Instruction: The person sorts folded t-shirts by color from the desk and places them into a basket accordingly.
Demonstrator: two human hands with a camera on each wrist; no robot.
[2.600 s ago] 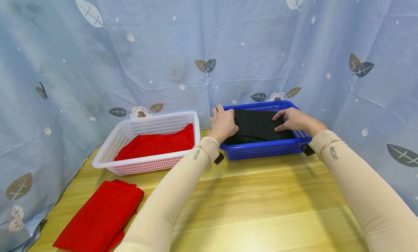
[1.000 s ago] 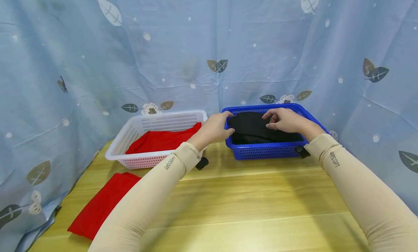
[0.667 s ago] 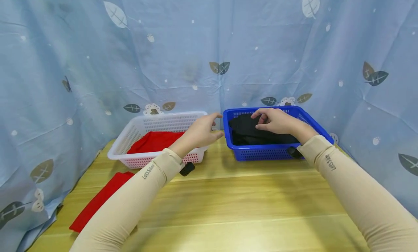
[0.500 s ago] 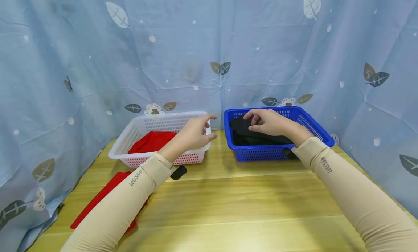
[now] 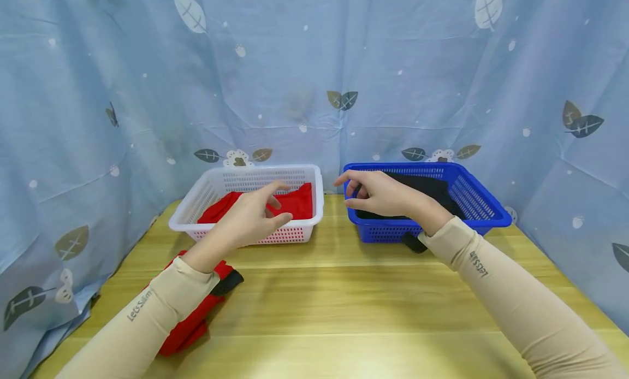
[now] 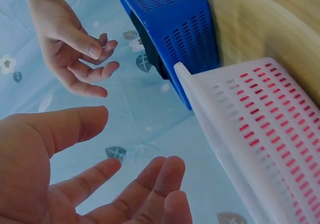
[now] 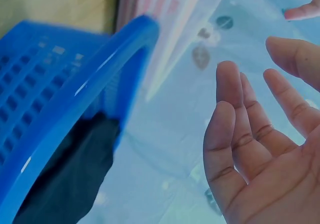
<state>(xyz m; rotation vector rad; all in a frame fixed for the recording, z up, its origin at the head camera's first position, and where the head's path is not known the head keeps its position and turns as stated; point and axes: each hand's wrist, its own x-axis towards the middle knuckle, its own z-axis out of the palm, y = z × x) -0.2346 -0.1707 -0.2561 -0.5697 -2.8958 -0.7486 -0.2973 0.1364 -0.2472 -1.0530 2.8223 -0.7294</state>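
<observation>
My left hand (image 5: 245, 218) hovers over the front of the white basket (image 5: 189, 226), fingers spread and loosely bent with nothing in them. In that basket lies a red cloth (image 5: 300, 201), partly hidden by the hand. Over the left end of the blue basket (image 5: 486, 223) hangs my right hand (image 5: 380, 196), also holding nothing. A black cloth (image 5: 427, 188) lies inside the blue basket, its left part behind the hand. The right wrist view shows the relaxed fingers (image 7: 225, 129) apart from the black cloth (image 7: 75, 169).
A folded red cloth (image 5: 189, 327) lies on the wooden table (image 5: 314, 302) at the front left, partly under my left forearm. The baskets stand side by side with a narrow gap. A blue patterned curtain (image 5: 275, 84) hangs behind and at both sides.
Both hands have left the black cloth in the blue basket. The left hand has moved left to the white basket; the right has shifted left and lifted. The head view has shifted slightly.
</observation>
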